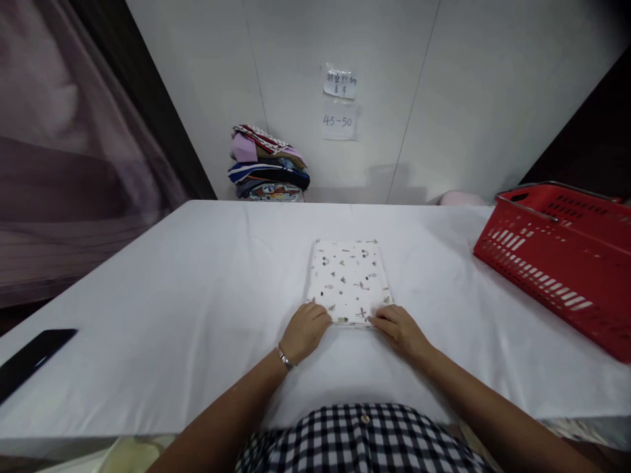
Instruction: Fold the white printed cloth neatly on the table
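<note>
A white cloth (348, 279) with small printed figures lies folded into a neat rectangle on the white-covered table (217, 276). My left hand (306, 328) is closed at its near left corner, fingers curled over the edge. At the near right corner, my right hand (400, 330) pinches the cloth between thumb and fingers. The cloth rests flat on the table. Its underside and the fingertips beneath the edge are hidden.
A red plastic basket (552, 263) stands at the right. On the left edge lies a black phone-like object (34, 358). Beyond the table's far edge is a stack of folded fabrics (269, 164) against the wall, which bears two paper notes (340, 121). A curtain (73, 151) hangs at left.
</note>
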Action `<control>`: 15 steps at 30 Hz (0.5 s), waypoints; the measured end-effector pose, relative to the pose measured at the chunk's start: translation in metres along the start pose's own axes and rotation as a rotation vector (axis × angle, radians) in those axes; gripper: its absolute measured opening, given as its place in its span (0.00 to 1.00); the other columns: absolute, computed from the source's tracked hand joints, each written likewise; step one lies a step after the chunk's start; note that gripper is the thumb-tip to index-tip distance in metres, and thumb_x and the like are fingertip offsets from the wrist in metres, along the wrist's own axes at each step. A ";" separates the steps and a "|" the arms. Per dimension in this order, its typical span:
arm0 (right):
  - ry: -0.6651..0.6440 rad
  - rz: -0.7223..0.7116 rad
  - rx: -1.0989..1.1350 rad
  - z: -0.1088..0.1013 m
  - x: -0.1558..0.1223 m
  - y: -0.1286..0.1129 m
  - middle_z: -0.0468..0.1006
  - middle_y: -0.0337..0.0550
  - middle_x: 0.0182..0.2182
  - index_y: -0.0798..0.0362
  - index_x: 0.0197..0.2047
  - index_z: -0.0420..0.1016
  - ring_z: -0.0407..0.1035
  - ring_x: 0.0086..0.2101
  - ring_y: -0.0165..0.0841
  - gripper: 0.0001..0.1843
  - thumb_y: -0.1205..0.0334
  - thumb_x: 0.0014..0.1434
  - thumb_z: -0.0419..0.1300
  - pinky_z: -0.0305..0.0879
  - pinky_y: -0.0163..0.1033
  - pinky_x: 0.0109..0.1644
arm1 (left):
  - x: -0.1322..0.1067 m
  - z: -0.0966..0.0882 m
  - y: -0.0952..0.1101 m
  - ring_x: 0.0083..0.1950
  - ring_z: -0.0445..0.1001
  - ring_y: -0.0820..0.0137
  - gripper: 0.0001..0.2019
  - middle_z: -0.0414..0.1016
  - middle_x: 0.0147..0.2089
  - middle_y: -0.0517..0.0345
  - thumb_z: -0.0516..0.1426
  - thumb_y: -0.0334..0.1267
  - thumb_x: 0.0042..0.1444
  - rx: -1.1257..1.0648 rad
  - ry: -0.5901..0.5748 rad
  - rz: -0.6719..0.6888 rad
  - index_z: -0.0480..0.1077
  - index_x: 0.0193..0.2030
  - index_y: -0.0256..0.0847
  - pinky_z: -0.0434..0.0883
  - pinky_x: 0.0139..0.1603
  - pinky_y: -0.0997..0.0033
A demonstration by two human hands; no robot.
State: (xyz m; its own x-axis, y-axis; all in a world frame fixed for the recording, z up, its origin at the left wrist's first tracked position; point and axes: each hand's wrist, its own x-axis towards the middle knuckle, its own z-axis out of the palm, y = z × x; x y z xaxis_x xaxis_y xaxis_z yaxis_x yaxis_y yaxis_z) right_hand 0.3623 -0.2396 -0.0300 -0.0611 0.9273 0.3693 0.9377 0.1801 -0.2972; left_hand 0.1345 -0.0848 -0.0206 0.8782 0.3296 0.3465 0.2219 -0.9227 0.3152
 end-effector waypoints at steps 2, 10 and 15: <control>0.012 0.012 0.038 -0.005 -0.007 0.004 0.75 0.45 0.39 0.46 0.45 0.74 0.67 0.39 0.36 0.14 0.62 0.62 0.49 0.63 0.44 0.42 | -0.003 -0.005 -0.003 0.40 0.66 0.68 0.12 0.71 0.35 0.55 0.47 0.37 0.62 -0.041 0.021 -0.038 0.70 0.33 0.42 0.63 0.45 0.63; 0.168 0.439 0.186 -0.014 0.002 0.031 0.71 0.48 0.47 0.46 0.46 0.73 0.65 0.46 0.41 0.17 0.51 0.60 0.50 0.69 0.46 0.40 | 0.023 -0.005 -0.020 0.34 0.69 0.72 0.15 0.71 0.42 0.56 0.53 0.45 0.55 -0.222 0.185 -0.649 0.67 0.46 0.41 0.68 0.39 0.69; 0.042 0.661 0.284 -0.005 0.020 0.045 0.75 0.44 0.40 0.47 0.57 0.64 0.70 0.33 0.35 0.27 0.48 0.56 0.54 0.68 0.42 0.38 | 0.041 0.003 -0.035 0.43 0.72 0.64 0.28 0.70 0.51 0.47 0.55 0.49 0.53 -0.205 0.053 -0.842 0.59 0.58 0.37 0.66 0.45 0.65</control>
State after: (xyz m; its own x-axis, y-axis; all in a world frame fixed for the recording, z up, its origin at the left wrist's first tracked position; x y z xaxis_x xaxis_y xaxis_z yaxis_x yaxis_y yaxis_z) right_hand 0.4054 -0.2143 -0.0312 0.5075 0.8592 0.0649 0.6481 -0.3310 -0.6858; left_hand 0.1644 -0.0392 -0.0201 0.4344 0.9001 -0.0344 0.7039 -0.3154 0.6364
